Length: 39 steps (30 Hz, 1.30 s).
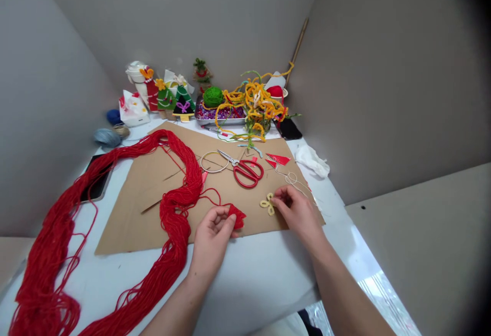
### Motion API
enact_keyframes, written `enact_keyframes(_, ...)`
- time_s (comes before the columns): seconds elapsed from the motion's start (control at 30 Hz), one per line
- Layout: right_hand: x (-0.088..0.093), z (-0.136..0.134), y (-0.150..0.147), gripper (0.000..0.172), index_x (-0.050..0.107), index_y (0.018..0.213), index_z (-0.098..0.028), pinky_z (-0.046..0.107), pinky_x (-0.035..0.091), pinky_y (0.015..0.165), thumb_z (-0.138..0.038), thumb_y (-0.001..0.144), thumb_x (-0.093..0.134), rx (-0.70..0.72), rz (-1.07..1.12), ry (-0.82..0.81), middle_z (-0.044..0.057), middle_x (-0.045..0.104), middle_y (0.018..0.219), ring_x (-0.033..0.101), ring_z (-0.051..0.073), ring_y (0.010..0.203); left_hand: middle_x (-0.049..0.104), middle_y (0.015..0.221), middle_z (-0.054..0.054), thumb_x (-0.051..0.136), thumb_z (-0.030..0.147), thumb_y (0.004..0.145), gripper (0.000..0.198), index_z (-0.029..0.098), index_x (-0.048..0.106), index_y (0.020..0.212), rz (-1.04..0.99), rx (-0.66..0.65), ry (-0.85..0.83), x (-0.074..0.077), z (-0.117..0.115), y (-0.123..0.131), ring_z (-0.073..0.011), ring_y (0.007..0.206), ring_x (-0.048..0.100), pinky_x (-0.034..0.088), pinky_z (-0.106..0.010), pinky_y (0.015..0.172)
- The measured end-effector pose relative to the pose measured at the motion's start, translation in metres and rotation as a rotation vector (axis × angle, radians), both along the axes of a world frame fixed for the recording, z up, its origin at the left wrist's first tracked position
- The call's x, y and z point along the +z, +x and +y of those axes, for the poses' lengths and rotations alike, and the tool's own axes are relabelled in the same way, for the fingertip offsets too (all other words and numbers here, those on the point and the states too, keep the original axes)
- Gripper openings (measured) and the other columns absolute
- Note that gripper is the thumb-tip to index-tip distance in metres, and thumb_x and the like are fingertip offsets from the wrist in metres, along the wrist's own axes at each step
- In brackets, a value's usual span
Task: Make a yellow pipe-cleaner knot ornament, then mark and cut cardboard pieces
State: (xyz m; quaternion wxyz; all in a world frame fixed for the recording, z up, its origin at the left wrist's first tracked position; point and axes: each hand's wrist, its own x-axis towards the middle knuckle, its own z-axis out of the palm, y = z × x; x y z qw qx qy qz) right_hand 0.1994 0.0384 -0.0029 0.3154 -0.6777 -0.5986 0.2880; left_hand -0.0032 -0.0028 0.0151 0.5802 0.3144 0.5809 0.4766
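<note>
Now your left hand (212,241) pinches a red felt triangle (237,217), tip pointing right; your loosely open right hand (295,213) sits beside a yellow cord bow (267,204).

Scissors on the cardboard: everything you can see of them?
The red-handled scissors lie flat on a brown cardboard sheet. They have two glossy red loop handles, plastic by the look of them, and short silver metal blades joined at a central pivot. The blades point up and to the left in the head view, and look closed or nearly so. The tips reach a thin pale ring, but whether they touch it is too small to tell. Nothing is holding them.
</note>
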Motion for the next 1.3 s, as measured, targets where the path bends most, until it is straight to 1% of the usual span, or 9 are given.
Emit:
enact_keyframes(0.13, 0.015, -0.003, -0.008, 0.02, 0.056, 0.082, -0.02, 0.027, 0.043, 0.061, -0.037, 0.075, 0.064, -0.011, 0.292, -0.014, 0.001, 0.061, 0.073, 0.055, 0.016, 0.065, 0.063, 0.073, 0.001, 0.069, 0.032, 0.071, 0.027, 0.016, 0.053, 0.086, -0.058, -0.006, -0.03, -0.001, 0.0, -0.001, -0.0112, 0.06, 0.063, 0.052, -0.022, 0.056)
enact_keyframes(0.23, 0.027, -0.008, -0.024, 0.025, 0.055, 0.083, -0.019, 0.026, 0.046, 0.062, -0.036, 0.072, 0.069, 0.051, 0.588, -0.088, 0.002, 0.061, 0.076, 0.057, 0.015, 0.068, 0.063, 0.072, 0.001, 0.068, 0.031, 0.073, 0.026, 0.016, 0.056, 0.091, -0.092, -0.03, -0.033, -0.005, -0.001, -0.001, -0.0106, 0.061, 0.062, 0.053, -0.022, 0.058)
enact_keyframes(0.3, 0.031, -0.012, -0.039, 0.025, 0.055, 0.081, -0.019, 0.025, 0.047, 0.063, -0.034, 0.07, 0.071, 0.095, 0.684, -0.123, 0.001, 0.06, 0.075, 0.057, 0.014, 0.068, 0.065, 0.077, -0.001, 0.065, 0.033, 0.076, 0.027, 0.015, 0.058, 0.095, -0.127, -0.044, -0.034, -0.007, -0.001, -0.001, -0.0118, 0.065, 0.062, 0.053, -0.023, 0.06)
enact_keyframes(0.43, 0.028, -0.018, -0.062, 0.018, 0.055, 0.081, -0.019, 0.024, 0.046, 0.062, -0.029, 0.073, 0.068, 0.167, 0.662, -0.149, -0.001, 0.059, 0.073, 0.056, 0.013, 0.067, 0.067, 0.091, -0.009, 0.055, 0.04, 0.083, 0.032, 0.013, 0.061, 0.098, -0.235, -0.057, -0.029, -0.009, -0.003, -0.002, -0.0161, 0.077, 0.064, 0.054, -0.026, 0.063)
enact_keyframes(0.53, 0.023, -0.02, -0.067, 0.015, 0.055, 0.082, -0.019, 0.025, 0.046, 0.064, -0.027, 0.076, 0.066, 0.154, 0.598, -0.106, -0.001, 0.06, 0.076, 0.056, 0.013, 0.069, 0.068, 0.093, -0.011, 0.053, 0.044, 0.084, 0.037, 0.011, 0.061, 0.1, -0.274, -0.053, -0.011, -0.007, -0.004, -0.003, -0.0171, 0.079, 0.064, 0.053, -0.026, 0.063)
enact_keyframes(0.8, 0.024, -0.022, -0.065, 0.015, 0.055, 0.082, -0.019, 0.026, 0.047, 0.064, -0.028, 0.076, 0.065, 0.16, 0.534, -0.067, 0.0, 0.061, 0.078, 0.056, 0.013, 0.068, 0.068, 0.082, -0.004, 0.073, 0.029, 0.065, 0.032, 0.013, 0.056, 0.088, -0.136, -0.051, -0.05, 0.004, -0.001, 0.001, -0.0094, 0.062, 0.06, 0.051, -0.021, 0.058)
enact_keyframes(0.97, 0.024, -0.022, -0.065, 0.017, 0.055, 0.084, -0.019, 0.026, 0.047, 0.066, -0.03, 0.076, 0.066, 0.186, 0.576, -0.069, 0.001, 0.061, 0.08, 0.056, 0.014, 0.07, 0.066, 0.078, -0.002, 0.071, 0.028, 0.066, 0.028, 0.014, 0.055, 0.084, -0.121, -0.034, -0.031, 0.001, 0.0, 0.001, -0.0087, 0.06, 0.059, 0.048, -0.019, 0.052)
enact_keyframes(1.17, 0.021, -0.015, -0.058, 0.02, 0.055, 0.086, -0.019, 0.024, 0.045, 0.066, -0.039, 0.083, 0.059, 0.124, 0.634, -0.022, 0.001, 0.058, 0.08, 0.053, 0.012, 0.07, 0.067, 0.078, -0.002, 0.068, 0.029, 0.073, 0.026, 0.016, 0.055, 0.09, -0.163, -0.014, -0.059, -0.003, 0.001, -0.005, -0.0102, 0.062, 0.06, 0.045, -0.018, 0.051)
enact_keyframes(1.3, 0.016, -0.014, -0.056, 0.024, 0.055, 0.084, -0.018, 0.025, 0.044, 0.064, -0.041, 0.082, 0.059, 0.189, 0.645, -0.066, 0.001, 0.057, 0.076, 0.053, 0.013, 0.068, 0.065, 0.071, 0.0, 0.069, 0.029, 0.072, 0.027, 0.016, 0.054, 0.09, -0.193, 0.012, -0.065, -0.003, 0.001, -0.005, -0.0097, 0.059, 0.058, 0.045, -0.018, 0.051)
